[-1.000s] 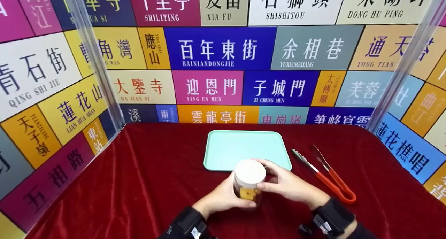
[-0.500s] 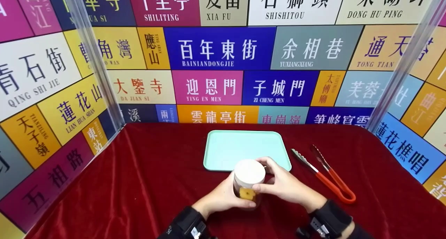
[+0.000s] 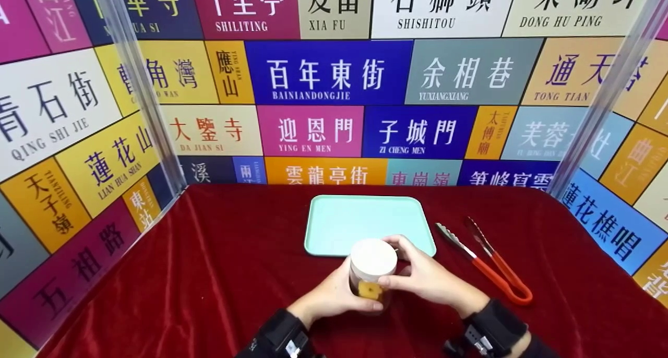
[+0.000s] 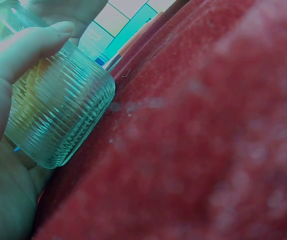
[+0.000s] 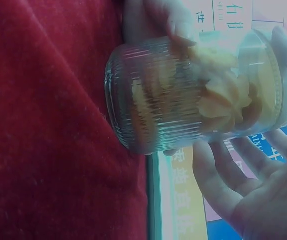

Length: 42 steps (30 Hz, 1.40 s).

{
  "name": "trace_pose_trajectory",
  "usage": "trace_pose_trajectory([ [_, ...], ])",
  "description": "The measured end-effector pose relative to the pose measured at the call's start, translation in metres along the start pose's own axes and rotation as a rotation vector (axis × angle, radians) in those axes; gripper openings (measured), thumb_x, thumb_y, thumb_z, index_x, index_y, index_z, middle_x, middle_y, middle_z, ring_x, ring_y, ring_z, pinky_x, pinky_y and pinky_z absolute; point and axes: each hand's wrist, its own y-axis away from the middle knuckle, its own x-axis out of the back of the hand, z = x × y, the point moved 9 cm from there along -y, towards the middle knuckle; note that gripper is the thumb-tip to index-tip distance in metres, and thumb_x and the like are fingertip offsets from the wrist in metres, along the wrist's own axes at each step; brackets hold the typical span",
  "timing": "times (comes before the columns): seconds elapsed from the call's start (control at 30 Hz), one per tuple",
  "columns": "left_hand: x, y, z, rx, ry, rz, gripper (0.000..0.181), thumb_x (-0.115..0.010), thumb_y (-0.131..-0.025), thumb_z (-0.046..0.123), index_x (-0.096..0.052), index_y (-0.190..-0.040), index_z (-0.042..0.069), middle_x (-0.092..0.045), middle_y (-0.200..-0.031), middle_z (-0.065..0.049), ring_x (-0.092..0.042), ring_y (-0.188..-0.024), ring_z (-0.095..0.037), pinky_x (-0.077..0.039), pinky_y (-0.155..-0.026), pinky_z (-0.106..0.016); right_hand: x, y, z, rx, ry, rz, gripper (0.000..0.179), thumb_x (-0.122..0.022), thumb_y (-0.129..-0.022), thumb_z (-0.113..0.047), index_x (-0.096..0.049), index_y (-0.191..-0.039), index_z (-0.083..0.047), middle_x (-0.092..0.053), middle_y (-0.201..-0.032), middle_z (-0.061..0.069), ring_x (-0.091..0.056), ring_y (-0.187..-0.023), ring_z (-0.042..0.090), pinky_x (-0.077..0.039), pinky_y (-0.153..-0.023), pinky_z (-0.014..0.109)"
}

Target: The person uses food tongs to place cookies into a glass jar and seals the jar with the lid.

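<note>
In the head view, a clear ribbed jar [image 3: 370,291] with a white lid [image 3: 373,257] stands nearly upright between the two hands. Yellow-brown flower-shaped cookies [image 5: 226,100] show through its wall in the right wrist view. My left hand [image 3: 334,293] wraps round the body of the jar, its thumb across the near side. With fingers at the far side and thumb at the near side, my right hand [image 3: 422,274] grips the lid by its rim. The lid sits on the jar. Whether the jar's base touches the cloth is hard to tell.
Just behind the jar lies a mint-green tray [image 3: 365,219] with a raised rim. To its right are metal tongs [image 3: 493,264] with red handles, spread apart. Dark red velvet cloth [image 3: 224,253] covers the table. Printed panels [image 3: 329,71] wall in the back and sides.
My right hand has shifted slightly left around the lid's rim, its thumb now further toward the near side. The left hand and the jar have stayed in place.
</note>
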Motion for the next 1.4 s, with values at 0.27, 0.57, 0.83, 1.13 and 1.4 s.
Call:
trace_pose_trajectory([
  [0.27, 0.0005, 0.0004, 0.0018, -0.009, -0.029, 0.006, 0.104, -0.094, -0.079, 0.009, -0.032, -0.161, 0.023, -0.055, -0.148, 0.004, -0.054, -0.136, -0.018, -0.038, -0.119, -0.033, -0.0019, -0.0007, 0.0026, 0.020, -0.015, -0.050, 0.080, -0.080, -0.098, -0.020, -0.034, -0.162, -0.007, -0.051, -0.152, 0.022, -0.065, -0.118, 0.029, -0.058, -0.095, 0.036],
  [0.57, 0.0008, 0.0005, 0.0022, 0.008, -0.028, 0.017, 0.103, -0.094, -0.078, 0.009, -0.033, -0.161, 0.023, -0.057, -0.145, 0.003, -0.057, -0.132, -0.018, -0.041, -0.117, -0.032, -0.0024, 0.0007, 0.0022, 0.038, -0.095, -0.084, 0.077, -0.075, -0.101, -0.016, -0.033, -0.165, -0.007, -0.045, -0.158, 0.022, -0.058, -0.130, 0.031, -0.055, -0.103, 0.035],
  [0.83, 0.0006, 0.0001, 0.0017, 0.012, -0.013, 0.016, 0.100, -0.093, -0.079, 0.007, -0.035, -0.159, 0.022, -0.057, -0.145, 0.003, -0.057, -0.131, -0.017, -0.042, -0.116, -0.032, -0.0019, 0.0005, 0.0048, 0.031, -0.091, -0.082, 0.075, -0.074, -0.102, -0.018, -0.035, -0.164, -0.005, -0.046, -0.156, 0.022, -0.059, -0.127, 0.033, -0.056, -0.100, 0.031],
  [1.13, 0.0010, -0.0002, 0.0014, 0.003, -0.030, 0.016, 0.101, -0.093, -0.079, 0.008, -0.034, -0.159, 0.020, -0.057, -0.145, 0.004, -0.057, -0.132, -0.017, -0.040, -0.118, -0.033, -0.0015, -0.0002, 0.0041, 0.039, -0.060, -0.068, 0.073, -0.076, -0.101, -0.019, -0.038, -0.162, -0.006, -0.049, -0.153, 0.021, -0.060, -0.126, 0.033, -0.056, -0.100, 0.034],
  [1.4, 0.0011, 0.0004, 0.0026, -0.012, -0.046, 0.017, 0.102, -0.094, -0.078, 0.010, -0.034, -0.160, 0.021, -0.056, -0.147, 0.003, -0.055, -0.134, -0.018, -0.038, -0.119, -0.032, -0.0005, -0.0014, 0.0010, 0.002, 0.015, 0.043, 0.074, -0.086, -0.092, -0.024, -0.045, -0.150, -0.003, -0.056, -0.142, 0.020, -0.068, -0.112, 0.028, -0.059, -0.092, 0.035],
])
